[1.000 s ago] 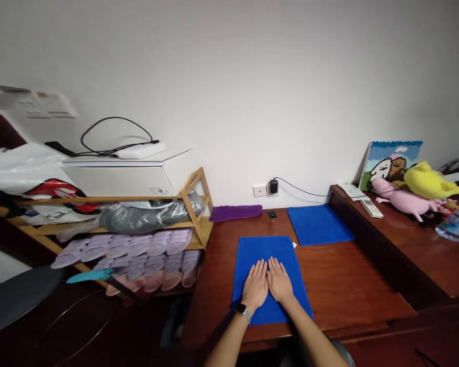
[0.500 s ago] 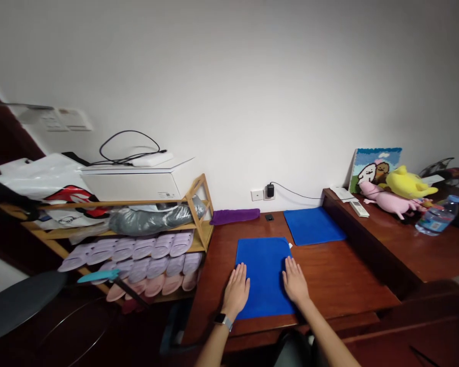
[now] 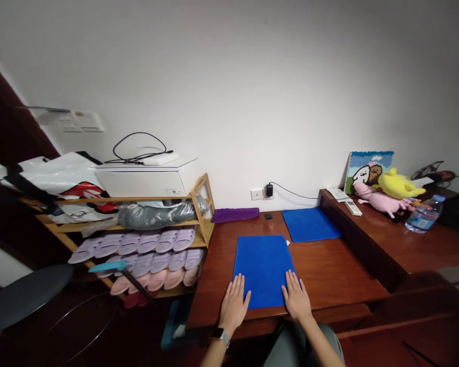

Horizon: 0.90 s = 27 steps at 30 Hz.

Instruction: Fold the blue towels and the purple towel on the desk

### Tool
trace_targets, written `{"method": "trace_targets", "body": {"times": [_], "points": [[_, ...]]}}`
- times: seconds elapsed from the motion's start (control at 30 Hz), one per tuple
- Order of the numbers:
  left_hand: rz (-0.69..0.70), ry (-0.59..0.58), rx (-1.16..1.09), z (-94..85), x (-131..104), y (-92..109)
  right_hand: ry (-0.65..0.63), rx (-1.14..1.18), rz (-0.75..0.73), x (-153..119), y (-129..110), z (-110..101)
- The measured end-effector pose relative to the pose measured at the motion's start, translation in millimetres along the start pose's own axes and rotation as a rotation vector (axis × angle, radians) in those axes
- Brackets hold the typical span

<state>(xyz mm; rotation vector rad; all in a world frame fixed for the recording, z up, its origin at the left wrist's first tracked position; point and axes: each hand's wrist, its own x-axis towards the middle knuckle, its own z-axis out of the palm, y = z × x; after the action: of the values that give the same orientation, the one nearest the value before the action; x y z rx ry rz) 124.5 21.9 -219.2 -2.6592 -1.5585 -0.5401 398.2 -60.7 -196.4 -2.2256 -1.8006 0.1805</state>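
Observation:
A blue cloth [image 3: 263, 265] is spread flat near the front edge of the brown desk [image 3: 329, 278]. My left hand [image 3: 234, 302] rests flat at its lower left edge, fingers stretched out and thumb apart. At the lower right edge lies my right hand [image 3: 296, 296], palm down with its fingers extended. Neither hand holds anything. A small white tag sticks out at the cloth's upper right side. Behind it to the right is a second blue cloth [image 3: 309, 224], and a folded purple cloth [image 3: 235, 214] lies along the wall.
A wooden rack [image 3: 202, 224] with slippers and a white box [image 3: 145, 182] stands at the left. On the raised surface at right are plush toys [image 3: 400, 183], a bottle [image 3: 424, 216] and a remote [image 3: 353, 207]. A black stool [image 3: 26, 298] is at lower left.
Both hands have slid down along the cloth's sides toward the front edge of the desk. The camera view has shifted slightly.

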Motion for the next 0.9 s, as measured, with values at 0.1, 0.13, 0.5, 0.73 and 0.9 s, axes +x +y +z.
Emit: {"method": "trace_targets", "body": {"times": [0.1,0.13,0.5,0.73,0.9], "points": [[-0.023,0.017,0.013,-0.9,-7,-3,-0.019,-0.025,0.018,-5,8,-3],[-0.021,0.021,0.014,-1.1,-8,-2,-0.023,-0.032,0.019,-6,8,-4],[-0.006,-0.005,0.017,-4.6,2,1,-0.047,-0.025,0.059,0,-7,-18],[0.152,-0.037,-0.033,-3.1,76,51,-0.039,0.035,-0.107,64,-58,-14],[0.128,-0.132,-0.013,18.3,91,55,-0.070,0.029,-0.117,84,-60,10]]}}
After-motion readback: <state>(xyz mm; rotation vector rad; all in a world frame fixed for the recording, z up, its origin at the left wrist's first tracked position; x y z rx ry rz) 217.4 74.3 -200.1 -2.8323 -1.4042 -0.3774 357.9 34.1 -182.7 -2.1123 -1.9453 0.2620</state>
